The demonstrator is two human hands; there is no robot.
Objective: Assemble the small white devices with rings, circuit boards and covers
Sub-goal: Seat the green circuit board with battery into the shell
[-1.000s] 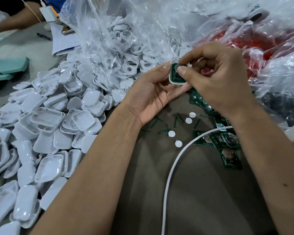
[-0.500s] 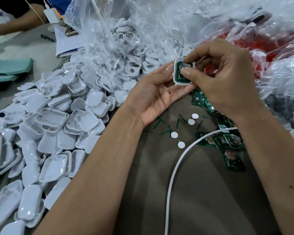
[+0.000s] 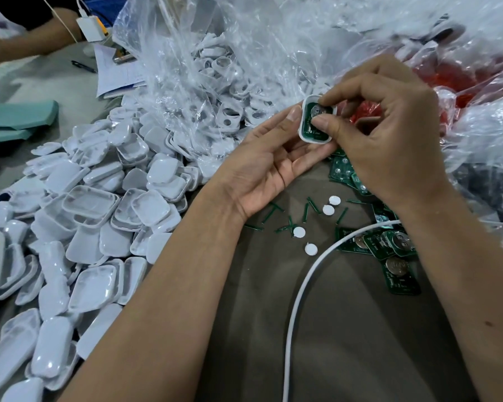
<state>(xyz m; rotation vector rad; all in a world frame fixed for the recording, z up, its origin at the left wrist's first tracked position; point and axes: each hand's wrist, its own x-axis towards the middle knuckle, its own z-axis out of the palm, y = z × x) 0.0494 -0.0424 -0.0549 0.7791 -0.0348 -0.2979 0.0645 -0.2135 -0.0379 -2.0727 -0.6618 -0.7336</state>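
My left hand [image 3: 266, 166] cradles a small white device shell [image 3: 305, 123] with a green circuit board [image 3: 310, 129] seated inside it. My right hand [image 3: 389, 146] pinches the board from above, thumb and forefinger pressing on it. A heap of white covers [image 3: 105, 204] spreads over the left of the table. More white ring parts [image 3: 227, 117] lie inside a clear plastic bag [image 3: 186, 53]. Loose green circuit boards [image 3: 398, 265] with coin cells lie under my right wrist.
A white cable [image 3: 299, 285] curves across the brown table surface [image 3: 346, 343]. Several small white discs [image 3: 299, 232] and green strips [image 3: 305, 211] lie between my arms. Red items in bags [image 3: 462, 74] sit at the right. Another person's arm [image 3: 26, 44], papers [image 3: 119, 74] and a pen [image 3: 83, 66] are at the far left.
Both hands with the shell and board stayed together while the view shifted slightly. My right fingers have shifted their press on the board.
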